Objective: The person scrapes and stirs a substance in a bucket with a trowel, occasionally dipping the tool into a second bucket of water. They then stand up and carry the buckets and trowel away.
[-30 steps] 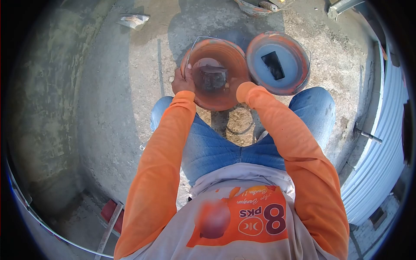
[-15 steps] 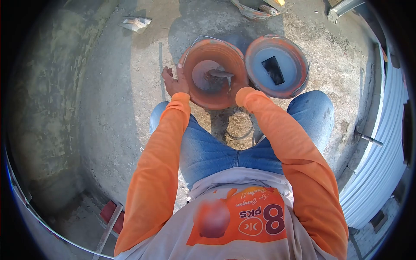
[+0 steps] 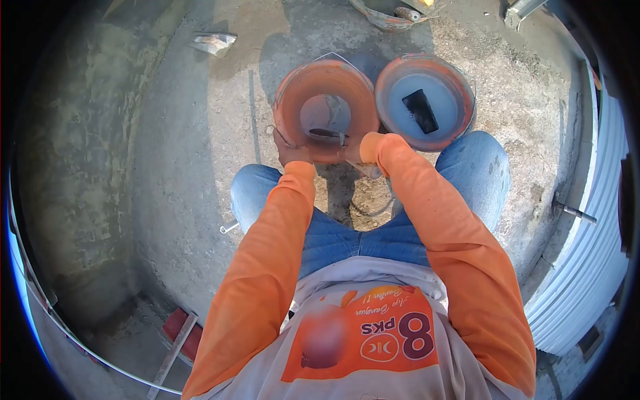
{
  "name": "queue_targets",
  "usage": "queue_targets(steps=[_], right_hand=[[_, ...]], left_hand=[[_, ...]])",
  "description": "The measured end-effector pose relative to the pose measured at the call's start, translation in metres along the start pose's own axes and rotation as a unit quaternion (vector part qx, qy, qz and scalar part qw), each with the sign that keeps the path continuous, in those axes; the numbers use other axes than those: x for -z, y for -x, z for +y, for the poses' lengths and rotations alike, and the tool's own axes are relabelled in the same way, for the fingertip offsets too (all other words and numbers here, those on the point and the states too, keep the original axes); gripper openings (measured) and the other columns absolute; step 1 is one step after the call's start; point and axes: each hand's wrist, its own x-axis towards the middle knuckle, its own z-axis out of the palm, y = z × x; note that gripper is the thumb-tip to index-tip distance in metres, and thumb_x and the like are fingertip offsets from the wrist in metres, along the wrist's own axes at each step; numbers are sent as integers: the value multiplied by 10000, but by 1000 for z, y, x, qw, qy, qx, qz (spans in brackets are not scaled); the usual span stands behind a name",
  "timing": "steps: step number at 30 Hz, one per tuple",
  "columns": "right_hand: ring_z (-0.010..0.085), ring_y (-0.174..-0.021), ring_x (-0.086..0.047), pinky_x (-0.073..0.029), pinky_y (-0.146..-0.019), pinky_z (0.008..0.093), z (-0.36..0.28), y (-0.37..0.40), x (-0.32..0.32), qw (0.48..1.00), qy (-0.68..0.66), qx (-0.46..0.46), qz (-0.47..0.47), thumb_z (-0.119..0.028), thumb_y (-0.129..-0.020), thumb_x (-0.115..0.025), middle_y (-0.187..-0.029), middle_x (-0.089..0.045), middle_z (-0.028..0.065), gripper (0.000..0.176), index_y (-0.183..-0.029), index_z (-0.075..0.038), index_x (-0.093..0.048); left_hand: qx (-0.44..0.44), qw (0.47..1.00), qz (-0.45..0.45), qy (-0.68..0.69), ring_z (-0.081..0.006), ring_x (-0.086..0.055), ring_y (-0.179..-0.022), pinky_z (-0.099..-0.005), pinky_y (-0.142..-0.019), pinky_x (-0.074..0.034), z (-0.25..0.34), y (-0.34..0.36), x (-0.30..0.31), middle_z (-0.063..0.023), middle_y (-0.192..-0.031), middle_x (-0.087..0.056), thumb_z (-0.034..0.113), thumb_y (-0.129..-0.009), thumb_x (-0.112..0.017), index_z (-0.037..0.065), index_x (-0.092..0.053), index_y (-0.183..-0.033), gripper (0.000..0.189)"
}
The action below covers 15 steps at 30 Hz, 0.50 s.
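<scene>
On the head camera, the only feed I have, I look down at an orange bucket (image 3: 288,100) set between the spread, jeans-covered knees (image 3: 475,167) of the person wearing it, and I take every place from that bucket. The left hand (image 3: 292,152) is at the near left part of its rim, fingers laid against the outer side; I cannot tell whether they truly grip. The right hand (image 3: 351,153) is at the near right part of the rim, closed around what looks like the handle of a trowel (image 3: 328,134). I see the trowel's dark blade inside the bucket, toward the near side, above some murky water (image 3: 322,112) at the bottom. Just beside the bucket on its right stands a second bucket (image 3: 387,83) of cloudy liquid, with a black rectangular object (image 3: 421,111) in it. Beyond the bucket and to its left, well apart, a pale, flat tool-like piece (image 3: 215,43) lies on the rough concrete ground (image 3: 180,167). Farther beyond and to its right, I make out a shallow container (image 3: 380,19), cut off by the edge of the view.
</scene>
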Motion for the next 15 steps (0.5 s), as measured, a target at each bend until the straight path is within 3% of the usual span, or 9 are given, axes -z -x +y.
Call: queue_targets(steps=[1,2,4,7,8,10,12,15], right_hand=[[339,-984,-584,-456,-853,389,1,5,4,1000,-1,-1,1,-285,-805,-521,-1053,-608,207,446,-1154,-10,-560],[328,-1025,-570,-436,-881,388,-2,12,9,999,23,8,22,-317,-814,-514,-1086,-600,200,429,-1111,-19,-596],[316,-1065,-557,-416,-909,387,4,7,3,998,46,19,38,-349,-823,-507,-1119,-592,193,423,-1068,-28,-631],[322,-1082,-545,-402,-923,396,19,-8,-13,992,51,59,104,-359,-837,-480,-1142,-577,198,445,-1083,-15,-619],[324,-1087,-541,-401,-925,400,14,4,-15,992,80,23,96,-356,-845,-464,-1157,-568,198,450,-1092,-11,-612],[326,-1091,-537,-399,-927,404,3,20,-5,990,112,-17,88,-352,-853,-447,-1172,-559,198,454,-1102,-7,-606],[330,-1102,-531,-391,-940,405,-7,21,3,992,107,-60,17,-334,-860,-429,-1193,-547,197,438,-1104,-17,-609],[325,-1104,-531,-396,-930,408,-18,22,3,987,154,-37,4,-280,-847,-429,-1193,-549,191,397,-1095,-35,-621]], left_hand=[[-61,997,-32,-39,-344,-531,-1100,-333,-958,-404,-5,-17,8,-215,-1197,-531,18,-719,-556,120,-274,-1387,732],[-60,997,-32,-39,-344,-531,-1100,-333,-958,-404,0,-33,22,-215,-1197,-531,18,-719,-556,120,-274,-1387,732],[-88,958,-256,-93,-320,-502,-1150,-321,-969,-393,14,-63,52,-194,-1240,-512,25,-717,-530,97,-352,-1354,665],[-67,947,-281,-138,-270,-454,-1207,-301,-998,-358,-7,-88,49,-183,-1278,-489,32,-741,-525,38,-335,-1362,650],[-65,947,-283,-136,-270,-454,-1207,-301,-998,-358,-18,-92,45,-183,-1278,-489,32,-741,-525,38,-335,-1362,650],[-84,969,-202,-113,-325,-456,-1196,-343,-1010,-349,-33,-97,34,-204,-1269,-486,139,-750,-489,95,-367,-1351,614],[-77,971,-188,-124,-338,-451,-1196,-357,-1012,-345,-30,-94,29,-210,-1267,-483,201,-785,-468,93,-373,-1346,579],[-63,972,-170,-151,-347,-443,-1198,-368,-1009,-345,-7,-81,34,-213,-1273,-475,308,-855,-420,81,-386,-1335,532]])
